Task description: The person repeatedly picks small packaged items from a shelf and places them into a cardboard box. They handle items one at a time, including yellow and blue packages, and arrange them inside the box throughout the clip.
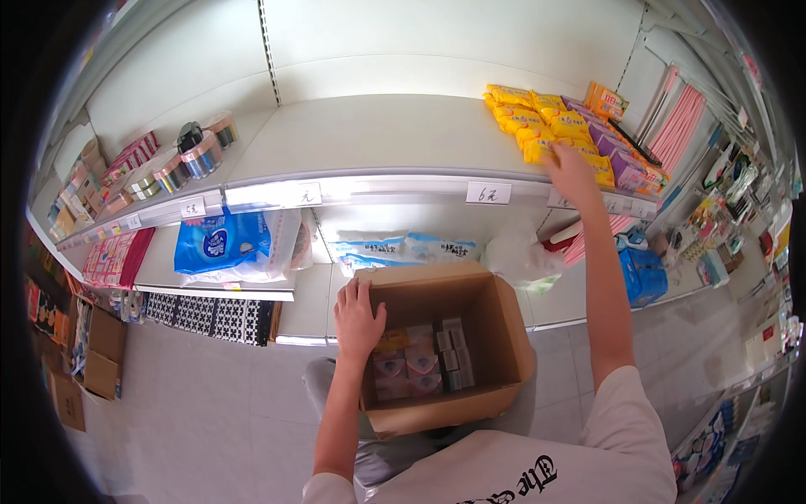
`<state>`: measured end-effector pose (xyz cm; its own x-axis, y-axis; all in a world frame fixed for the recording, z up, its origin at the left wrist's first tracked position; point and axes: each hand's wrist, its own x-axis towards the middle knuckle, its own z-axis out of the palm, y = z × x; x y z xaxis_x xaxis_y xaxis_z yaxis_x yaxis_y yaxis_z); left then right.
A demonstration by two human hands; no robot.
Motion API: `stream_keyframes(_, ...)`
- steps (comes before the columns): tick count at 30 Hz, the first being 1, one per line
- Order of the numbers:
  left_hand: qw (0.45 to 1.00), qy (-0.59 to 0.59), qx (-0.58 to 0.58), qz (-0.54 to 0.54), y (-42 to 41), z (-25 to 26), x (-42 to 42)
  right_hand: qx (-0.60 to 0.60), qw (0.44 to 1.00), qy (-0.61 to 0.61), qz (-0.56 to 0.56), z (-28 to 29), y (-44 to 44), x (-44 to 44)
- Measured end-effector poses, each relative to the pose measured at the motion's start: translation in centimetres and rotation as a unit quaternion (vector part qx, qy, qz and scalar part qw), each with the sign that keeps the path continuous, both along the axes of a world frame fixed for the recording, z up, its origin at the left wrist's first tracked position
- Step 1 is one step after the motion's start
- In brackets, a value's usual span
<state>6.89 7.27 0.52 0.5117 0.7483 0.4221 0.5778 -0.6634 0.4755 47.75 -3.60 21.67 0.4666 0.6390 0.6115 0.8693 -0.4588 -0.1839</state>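
Note:
My left hand [361,318] rests on the left rim of an open cardboard box [441,423] in front of me. Inside the box lie a yellow packet [391,341], several pink-and-clear packs [423,365] and small pale boxes [454,354]. My right hand [570,169] reaches to the upper shelf and touches the front of several rows of yellow wrapped packets [527,123]; whether its fingers grip one is hidden. Purple packs [606,142] stand right of the yellow ones, with orange boxes [606,101] behind.
Along the upper shelf's front edge [390,189] run price cards. Clear jars [201,157] stand at its left. Below are a blue plastic pack [220,242], blue-and-white packs [403,247], a whitish plastic bag [519,255] and a blue package [643,277]. Cardboard boxes [104,353] sit at the far left.

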Motion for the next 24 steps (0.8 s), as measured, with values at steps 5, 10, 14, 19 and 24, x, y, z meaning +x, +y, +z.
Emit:
stream_keyframes(5,1.000,0.006,0.015,0.004,0.5,-0.6,-0.7,-0.008,0.978,0.112,0.178,1.6,-0.4,-3.5)
stream_keyframes(10,1.000,0.011,0.017,0.004,0.6,-0.6,-0.5,-0.034,0.992,0.119,0.019,1.1,0.5,-3.8)
stream_keyframes(14,1.000,0.011,0.017,0.004,0.5,-0.8,-0.6,-0.094,0.985,0.129,-0.068,0.9,1.8,-3.8)
stream_keyframes(19,1.000,0.003,0.013,0.004,0.5,-0.9,-0.6,-0.062,0.984,0.168,-0.014,2.0,2.0,-5.4)
stream_keyframes(24,1.000,-0.002,0.028,0.010,0.3,-0.9,-0.3,0.269,0.897,0.241,0.253,-0.7,2.3,-7.2)
